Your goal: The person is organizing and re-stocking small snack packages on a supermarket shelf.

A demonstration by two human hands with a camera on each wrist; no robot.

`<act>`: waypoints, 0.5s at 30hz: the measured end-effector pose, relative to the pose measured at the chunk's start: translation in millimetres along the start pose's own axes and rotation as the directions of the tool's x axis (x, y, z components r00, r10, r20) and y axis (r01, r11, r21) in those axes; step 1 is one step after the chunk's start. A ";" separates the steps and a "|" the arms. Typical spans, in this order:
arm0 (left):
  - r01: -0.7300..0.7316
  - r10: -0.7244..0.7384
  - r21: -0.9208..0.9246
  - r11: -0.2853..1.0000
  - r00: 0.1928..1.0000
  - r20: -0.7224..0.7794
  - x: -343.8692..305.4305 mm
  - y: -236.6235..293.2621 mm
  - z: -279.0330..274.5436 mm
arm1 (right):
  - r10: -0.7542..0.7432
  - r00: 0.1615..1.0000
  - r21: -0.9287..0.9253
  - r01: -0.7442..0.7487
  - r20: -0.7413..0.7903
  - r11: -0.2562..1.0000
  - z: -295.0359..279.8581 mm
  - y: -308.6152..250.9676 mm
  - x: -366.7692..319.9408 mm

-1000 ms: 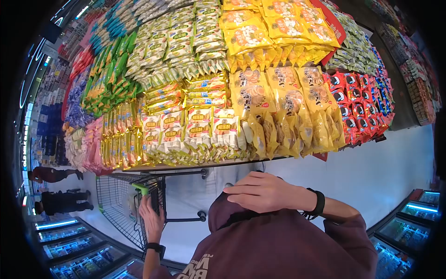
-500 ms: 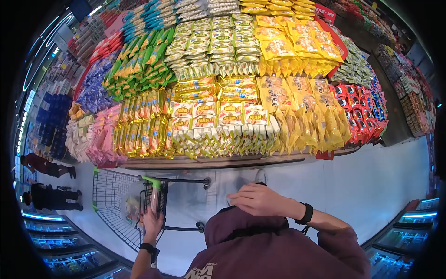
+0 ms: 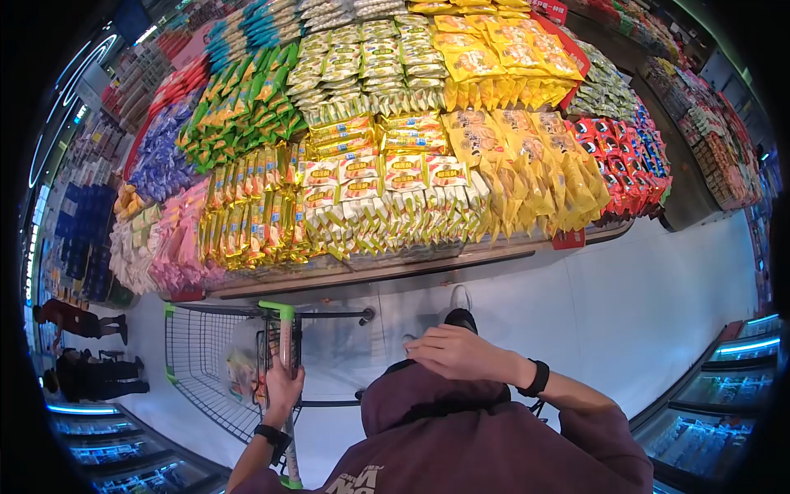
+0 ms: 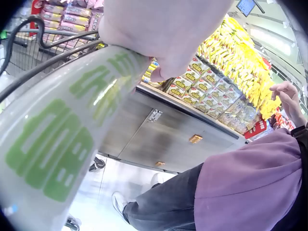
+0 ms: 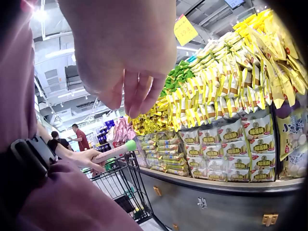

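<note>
My left hand (image 3: pixel 282 387) grips the handle (image 3: pixel 286 336) of a shopping cart (image 3: pixel 193 342). In the left wrist view this handle (image 4: pixel 62 134) is a thick white bar with green lettering, and the hand's fingers are partly hidden behind it. My right hand (image 3: pixel 457 352) is raised in front of my body, its fingers loosely bent and nothing in them. The right wrist view shows this hand (image 5: pixel 122 57) in the air before the snack display, apart from the packets. A clear bag (image 3: pixel 242 366) with colourful contents lies in the cart.
A large display of bagged snacks (image 3: pixel 395 181) spans the front, edged by a wooden ledge (image 3: pixel 370 276). Two people (image 3: pixel 95 375) stand far left. Lit freezers (image 3: pixel 107 432) line the lower left and others (image 3: pixel 699 428) the lower right. Pale floor (image 3: pixel 642 288) lies between.
The cart handle and my left hand have shifted slightly right in view, and the hand now wraps the white bar. The display shifts in view as my head moves. My right hand stays raised.
</note>
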State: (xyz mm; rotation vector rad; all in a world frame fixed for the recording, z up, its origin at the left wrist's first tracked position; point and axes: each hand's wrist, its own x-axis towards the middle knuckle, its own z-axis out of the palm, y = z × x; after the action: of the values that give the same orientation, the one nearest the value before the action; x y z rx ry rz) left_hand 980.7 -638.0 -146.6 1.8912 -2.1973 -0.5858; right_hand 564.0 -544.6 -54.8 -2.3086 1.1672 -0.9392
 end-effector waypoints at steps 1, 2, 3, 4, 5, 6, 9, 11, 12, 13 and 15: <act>-0.006 0.006 -0.011 1.000 1.000 -0.003 -0.6 2.0 1.2 | 0.008 1.000 0.004 -0.008 -0.014 1.000 -1.3 -0.3 1.9; -0.011 0.011 -0.021 1.000 1.000 -0.005 -2.8 4.8 2.0 | 0.017 1.000 0.010 -0.017 -0.026 1.000 -3.0 -0.5 3.7; -0.015 0.014 -0.032 0.999 1.000 -0.006 -5.4 7.8 2.4 | 0.027 0.999 0.017 -0.026 -0.037 1.000 -5.6 -1.0 6.1; -0.026 0.026 -0.046 0.999 1.000 -0.003 -7.8 10.6 2.8 | 0.025 0.996 0.055 -0.020 -0.090 0.998 -10.7 -2.6 11.8; -0.025 0.025 -0.052 0.998 1.000 0.002 -9.7 11.8 5.0 | 0.024 0.990 0.092 -0.011 -0.142 0.996 -18.6 -5.9 21.8; -0.024 0.024 -0.059 0.998 1.000 0.006 -11.5 12.9 7.7 | 0.022 0.981 0.126 0.002 -0.194 0.992 -28.8 -10.5 32.9; -0.027 0.028 -0.075 0.997 1.000 0.008 -15.9 20.4 12.9 | 0.034 0.966 0.412 0.077 -0.256 0.908 -77.7 -53.1 69.8; -0.019 0.020 -0.072 0.997 0.999 0.025 -21.0 31.1 12.9 | -0.215 0.898 0.398 0.371 -0.383 0.839 -101.8 -75.3 84.4; -0.010 0.013 -0.064 0.998 0.999 0.040 -21.8 39.9 10.8 | -0.286 0.813 0.422 0.524 -0.507 0.740 -109.7 -91.8 94.5; -0.003 0.006 -0.057 0.998 0.999 0.051 -23.0 43.7 10.4 | -0.303 0.744 0.418 0.609 -0.596 0.674 -110.6 -103.7 102.6; -0.062 0.063 -0.049 0.997 0.998 0.015 -25.8 39.2 20.0 | -0.298 0.623 0.373 0.716 -0.723 0.590 -107.4 -126.6 115.6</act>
State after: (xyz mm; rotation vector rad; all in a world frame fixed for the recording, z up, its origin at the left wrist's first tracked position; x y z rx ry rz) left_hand 941.9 -604.9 -145.8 1.7935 -2.2227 -0.6398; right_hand 607.5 -569.7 141.2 -1.7960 0.1275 -2.0438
